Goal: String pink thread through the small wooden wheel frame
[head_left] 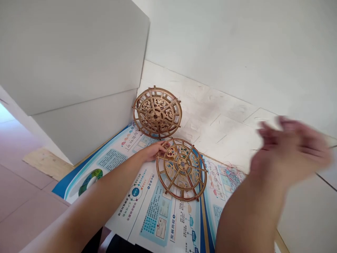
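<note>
Currently left hand (151, 151), fingers pressed together, lies on the rim of a lower openwork wooden wheel (181, 169), mid-way along a printed poster (113, 160), just beside an upper openwork wooden wheel (157, 113) at the poster's top edge. Right hand (288, 151) raised, blurred; finger state cannot be told.

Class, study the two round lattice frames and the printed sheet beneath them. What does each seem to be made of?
The upper lattice frame and lower lattice frame look like thin, unpainted laser-cut plywood: pale tan faces, darker scorched-looking cut edges. The printed sheet looks like paper or thin vinyl, with smooth colour printing; the view cannot settle which.
</note>
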`<state>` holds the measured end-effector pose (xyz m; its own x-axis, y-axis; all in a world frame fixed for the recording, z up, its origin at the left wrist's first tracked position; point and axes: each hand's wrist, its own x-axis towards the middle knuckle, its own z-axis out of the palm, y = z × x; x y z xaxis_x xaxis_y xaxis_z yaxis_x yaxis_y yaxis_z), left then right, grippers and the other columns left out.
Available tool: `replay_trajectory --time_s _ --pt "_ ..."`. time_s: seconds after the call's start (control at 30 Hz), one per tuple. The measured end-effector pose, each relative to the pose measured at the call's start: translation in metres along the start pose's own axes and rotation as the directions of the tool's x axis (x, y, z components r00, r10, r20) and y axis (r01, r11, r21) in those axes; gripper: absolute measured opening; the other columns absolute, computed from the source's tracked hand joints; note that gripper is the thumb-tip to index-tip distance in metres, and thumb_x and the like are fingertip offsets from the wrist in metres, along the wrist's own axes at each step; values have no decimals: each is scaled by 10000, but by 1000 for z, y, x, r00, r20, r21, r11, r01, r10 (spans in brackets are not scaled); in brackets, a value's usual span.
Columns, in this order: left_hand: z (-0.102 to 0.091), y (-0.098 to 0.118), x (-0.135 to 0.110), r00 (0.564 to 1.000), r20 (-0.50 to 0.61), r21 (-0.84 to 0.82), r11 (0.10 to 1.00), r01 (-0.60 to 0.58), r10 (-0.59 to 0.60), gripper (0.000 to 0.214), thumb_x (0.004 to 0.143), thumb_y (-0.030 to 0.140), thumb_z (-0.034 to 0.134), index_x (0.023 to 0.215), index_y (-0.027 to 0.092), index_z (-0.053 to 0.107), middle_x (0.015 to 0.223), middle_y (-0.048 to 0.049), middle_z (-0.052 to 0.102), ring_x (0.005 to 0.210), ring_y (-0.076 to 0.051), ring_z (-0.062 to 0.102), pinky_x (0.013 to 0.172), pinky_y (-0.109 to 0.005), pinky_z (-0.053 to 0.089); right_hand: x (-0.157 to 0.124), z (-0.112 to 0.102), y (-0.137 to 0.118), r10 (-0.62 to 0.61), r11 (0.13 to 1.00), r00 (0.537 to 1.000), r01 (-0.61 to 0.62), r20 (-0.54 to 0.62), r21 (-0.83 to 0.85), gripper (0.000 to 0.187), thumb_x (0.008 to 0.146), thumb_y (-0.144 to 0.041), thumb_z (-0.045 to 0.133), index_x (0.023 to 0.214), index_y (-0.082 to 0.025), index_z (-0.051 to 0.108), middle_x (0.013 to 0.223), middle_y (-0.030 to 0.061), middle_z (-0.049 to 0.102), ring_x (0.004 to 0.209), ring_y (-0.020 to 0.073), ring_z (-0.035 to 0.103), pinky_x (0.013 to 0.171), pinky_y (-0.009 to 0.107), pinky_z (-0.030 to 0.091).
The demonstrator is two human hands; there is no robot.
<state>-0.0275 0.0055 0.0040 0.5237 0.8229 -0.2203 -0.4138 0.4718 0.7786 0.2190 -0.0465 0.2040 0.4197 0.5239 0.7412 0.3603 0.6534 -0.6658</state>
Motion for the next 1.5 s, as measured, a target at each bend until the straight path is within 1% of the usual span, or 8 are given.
replay_trajectory --time_s 0.07,0.17,0.23,0.33,0.57,0.9,1.2,1.5 --pt "-2 0 2 999 -47 -56 998 7 -10 380 614 31 644 946 209 595 843 -12 680 749 -181 703 735 -318 564 -17 26 10 74 997 974 -66 215 -44 164 823 -273 716 970 -204 702 985 56 724 791 220 721 741 378 605" --pt "-3 1 4 996 -92 -80 997 -15 8 354 568 30 590 871 210 557 765 -2 658 668 -175 675 653 -306 554 -51 57 41 322 947 696 -248 642 -206 392 811 -396 716 1141 -186 684 972 78 745 810 235 725 742 383 598" --pt "-2 2 3 995 -83 -86 994 -61 54 317 568 46 578 842 204 552 744 -7 658 645 -167 661 612 -284 538 -74 64 61 385 917 522 -125 761 -378 276 838 -406 669 1001 -196 743 961 69 748 887 232 715 839 376 567" --pt "1 3 0 995 -44 -112 989 -94 90 253 588 77 579 818 181 569 747 -30 668 641 -165 660 601 -275 531 -100 50 78 440 882 388 -16 810 -471 244 870 -394 614 969 -223 757 937 45 743 872 222 699 833 356 541" --pt "5 7 -9 992 108 -72 996 -60 68 365 625 75 612 973 181 638 811 -25 683 657 -127 635 650 -252 520 -125 17 89 464 850 659 -143 592 -507 425 889 -515 565 1065 -159 717 951 97 708 858 240 644 772 360 511" --pt "8 4 -9 997 79 37 999 -13 10 318 645 27 595 935 153 635 820 -23 678 688 -119 634 666 -237 513 -157 19 104 79 904 647 274 758 -328 233 952 -295 483 968 -180 684 929 91 671 844 232 616 750 368 508" --pt "14 5 -11 999 40 45 999 9 -11 298 708 82 656 993 168 642 877 -15 700 733 -113 646 666 -219 507 -157 23 96 -229 848 778 454 585 -271 204 1004 -179 455 1015 -180 659 962 80 694 907 212 643 796 354 516" --pt "13 2 -8 1000 24 113 994 -6 4 237 730 152 730 955 157 654 890 -21 712 748 -115 659 692 -232 509 -160 23 97 -132 876 799 371 587 -308 147 937 -173 496 939 -181 643 832 40 651 740 180 593 668 308 477"
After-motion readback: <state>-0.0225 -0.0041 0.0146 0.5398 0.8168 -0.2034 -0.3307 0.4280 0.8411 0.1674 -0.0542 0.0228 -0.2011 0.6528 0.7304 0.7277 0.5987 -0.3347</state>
